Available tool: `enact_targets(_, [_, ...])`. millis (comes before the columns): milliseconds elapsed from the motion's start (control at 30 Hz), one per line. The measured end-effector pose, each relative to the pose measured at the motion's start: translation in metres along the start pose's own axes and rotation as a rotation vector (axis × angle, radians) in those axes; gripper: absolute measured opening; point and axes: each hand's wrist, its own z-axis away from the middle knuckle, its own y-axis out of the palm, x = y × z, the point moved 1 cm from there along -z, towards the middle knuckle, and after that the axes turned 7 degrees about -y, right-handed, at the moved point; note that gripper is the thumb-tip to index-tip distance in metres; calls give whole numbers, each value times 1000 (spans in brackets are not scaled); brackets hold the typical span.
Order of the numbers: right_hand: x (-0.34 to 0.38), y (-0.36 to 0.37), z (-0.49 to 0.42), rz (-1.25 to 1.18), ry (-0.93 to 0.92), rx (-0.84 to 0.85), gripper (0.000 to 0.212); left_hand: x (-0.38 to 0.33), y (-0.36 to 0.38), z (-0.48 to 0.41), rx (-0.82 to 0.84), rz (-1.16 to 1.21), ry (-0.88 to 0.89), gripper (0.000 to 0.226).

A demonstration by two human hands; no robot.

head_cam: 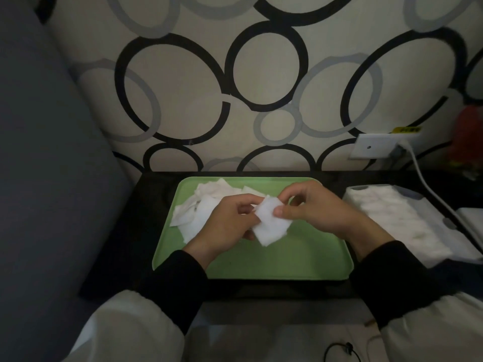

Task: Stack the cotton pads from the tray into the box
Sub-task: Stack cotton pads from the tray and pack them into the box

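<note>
Ring-patterned wall (183,100) behind black table (125,231) with green tray (261,265), cotton pads (198,205), box (392,215).

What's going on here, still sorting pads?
A person is holding one cotton pad with both hands above the green tray: the left hand and the right hand each pinch an edge of it. A loose pile of pads lies in the tray's far left corner. The box to the right of the tray already has pads in it. The held pad hasn't gone in yet.
</note>
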Motion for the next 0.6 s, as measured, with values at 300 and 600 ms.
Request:
enact_targets(300, [-10, 5, -1, -159, 100, -86, 23, -3, -1, 2, 70, 120, -37, 29])
enact_targets(600, [-25, 4, -3, -295, 303, -493, 4, 0, -7, -2, -165, 245, -100, 27])
